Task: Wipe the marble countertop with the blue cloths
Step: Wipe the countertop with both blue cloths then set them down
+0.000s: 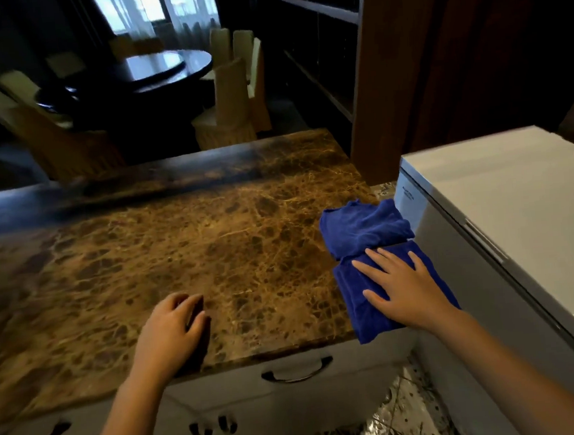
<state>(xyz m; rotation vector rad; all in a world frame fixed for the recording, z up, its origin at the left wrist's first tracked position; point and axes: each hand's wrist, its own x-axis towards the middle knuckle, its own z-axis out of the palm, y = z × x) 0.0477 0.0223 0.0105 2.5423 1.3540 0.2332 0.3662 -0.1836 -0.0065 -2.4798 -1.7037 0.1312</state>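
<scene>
The right hand (pixel 404 290) is laid flat, fingers spread, on the near blue cloth (pixel 365 310) at the marble countertop (pixel 178 246) edge. A second blue cloth (pixel 362 228) lies just beyond it. The left hand (pixel 171 333) is rested on bare marble, fingers curled, nothing held.

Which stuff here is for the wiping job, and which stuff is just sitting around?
For the job:
- brown veined marble countertop
- near folded blue cloth, under the flat right hand
- far crumpled blue cloth
- left hand, resting curled on the marble

Just sitting around:
- white chest freezer
- round dark dining table
- cream covered chairs
- white drawers with curved handles
</scene>
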